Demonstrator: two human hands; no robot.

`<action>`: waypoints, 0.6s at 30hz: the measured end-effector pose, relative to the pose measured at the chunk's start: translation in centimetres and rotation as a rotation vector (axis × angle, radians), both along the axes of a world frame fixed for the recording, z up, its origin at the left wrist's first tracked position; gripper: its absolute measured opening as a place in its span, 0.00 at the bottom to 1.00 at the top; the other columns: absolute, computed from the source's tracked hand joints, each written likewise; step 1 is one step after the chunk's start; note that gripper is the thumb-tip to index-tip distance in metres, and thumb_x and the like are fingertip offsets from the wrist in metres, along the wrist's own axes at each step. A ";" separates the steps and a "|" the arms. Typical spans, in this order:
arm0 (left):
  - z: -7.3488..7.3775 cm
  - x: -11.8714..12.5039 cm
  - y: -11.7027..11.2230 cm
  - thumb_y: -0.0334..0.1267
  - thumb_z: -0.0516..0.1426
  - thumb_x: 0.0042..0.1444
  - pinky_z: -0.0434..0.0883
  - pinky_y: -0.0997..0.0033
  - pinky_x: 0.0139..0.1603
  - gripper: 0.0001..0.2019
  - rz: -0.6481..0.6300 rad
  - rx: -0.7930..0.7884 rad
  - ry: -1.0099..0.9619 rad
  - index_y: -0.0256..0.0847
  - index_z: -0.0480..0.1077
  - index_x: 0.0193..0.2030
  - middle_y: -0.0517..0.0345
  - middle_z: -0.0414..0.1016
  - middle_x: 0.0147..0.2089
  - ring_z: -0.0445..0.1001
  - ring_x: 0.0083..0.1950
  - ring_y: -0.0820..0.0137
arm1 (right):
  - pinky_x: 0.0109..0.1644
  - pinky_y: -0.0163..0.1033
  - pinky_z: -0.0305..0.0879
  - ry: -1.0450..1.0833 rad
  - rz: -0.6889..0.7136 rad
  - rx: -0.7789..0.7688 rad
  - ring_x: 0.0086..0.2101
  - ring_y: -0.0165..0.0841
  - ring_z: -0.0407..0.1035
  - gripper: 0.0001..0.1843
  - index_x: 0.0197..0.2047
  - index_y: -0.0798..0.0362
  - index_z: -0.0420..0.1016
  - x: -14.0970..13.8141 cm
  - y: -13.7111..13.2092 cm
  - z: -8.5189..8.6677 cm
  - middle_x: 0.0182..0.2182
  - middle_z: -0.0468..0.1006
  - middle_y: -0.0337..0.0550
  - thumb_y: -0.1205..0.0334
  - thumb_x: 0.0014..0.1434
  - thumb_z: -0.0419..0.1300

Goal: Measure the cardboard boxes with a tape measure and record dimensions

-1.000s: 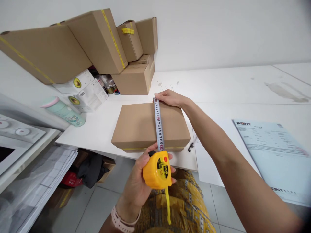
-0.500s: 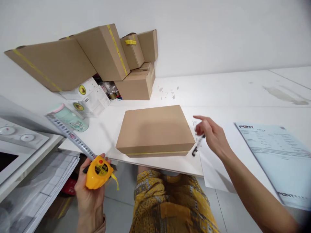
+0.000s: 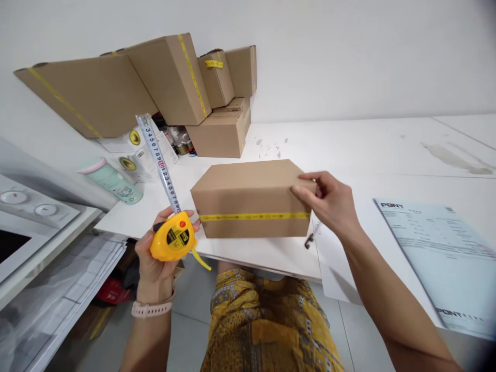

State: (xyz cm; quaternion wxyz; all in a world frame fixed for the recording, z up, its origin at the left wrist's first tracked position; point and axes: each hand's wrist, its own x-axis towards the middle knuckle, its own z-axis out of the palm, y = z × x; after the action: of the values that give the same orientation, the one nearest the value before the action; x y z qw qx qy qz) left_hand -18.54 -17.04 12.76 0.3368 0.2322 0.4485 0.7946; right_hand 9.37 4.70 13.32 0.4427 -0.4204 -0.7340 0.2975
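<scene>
My left hand (image 3: pixel 163 253) is closed around a yellow tape measure (image 3: pixel 173 238), its numbered blade (image 3: pixel 160 165) pulled out and pointing up and away. In front of me a brown cardboard box (image 3: pixel 248 199) stands tilted on the white table, a strip of yellow tape across its near side. The thumb and fingers of my right hand (image 3: pixel 331 199) grip the box's right end at the upper corner. A pen (image 3: pixel 309 241) lies just right of the box, partly hidden by that hand.
Several cardboard boxes (image 3: pixel 217 134) are stacked at the back left, near a mint-green bottle (image 3: pixel 114 181). A microwave (image 3: pixel 34 212) stands on a shelf at the far left. Printed papers (image 3: pixel 437 258) lie on the right of the table (image 3: pixel 360 150).
My right hand has come left and taken hold of the box, which now tips to show more of its taped side. The tape measure has moved up and right, its blade now steeper.
</scene>
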 end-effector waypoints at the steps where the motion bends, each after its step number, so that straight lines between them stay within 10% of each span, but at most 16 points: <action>1: 0.3 -0.2 0.7 0.57 0.70 0.39 0.77 0.37 0.50 0.30 -0.002 0.018 0.002 0.39 0.79 0.47 0.44 0.84 0.44 0.82 0.43 0.48 | 0.28 0.39 0.59 -0.001 0.002 0.000 0.25 0.32 0.59 0.21 0.42 0.48 0.81 -0.6 1.1 0.6 0.21 0.62 0.35 0.42 0.53 0.67; 10: 1.9 -2.1 6.1 0.55 0.66 0.45 0.77 0.41 0.51 0.21 -0.014 0.070 -0.027 0.39 0.80 0.38 0.42 0.83 0.40 0.81 0.46 0.49 | 0.45 0.45 0.64 -0.102 -0.052 0.187 0.37 0.37 0.67 0.23 0.29 0.51 0.70 -5.8 9.5 3.0 0.36 0.70 0.45 0.39 0.61 0.60; 18: 4.1 -3.3 8.4 0.55 0.63 0.49 0.80 0.49 0.43 0.19 -0.053 0.081 -0.001 0.41 0.78 0.36 0.44 0.83 0.42 0.80 0.36 0.57 | 0.40 0.44 0.60 -0.273 -0.111 0.148 0.33 0.40 0.64 0.31 0.32 0.49 0.68 -9.1 11.6 4.7 0.25 0.66 0.43 0.32 0.67 0.45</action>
State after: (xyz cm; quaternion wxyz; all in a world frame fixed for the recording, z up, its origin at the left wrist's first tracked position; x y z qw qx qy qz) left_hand -21.82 -8.63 16.82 0.3485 0.2571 0.4095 0.8030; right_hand 0.26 16.29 18.01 0.3842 -0.4629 -0.7831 0.1577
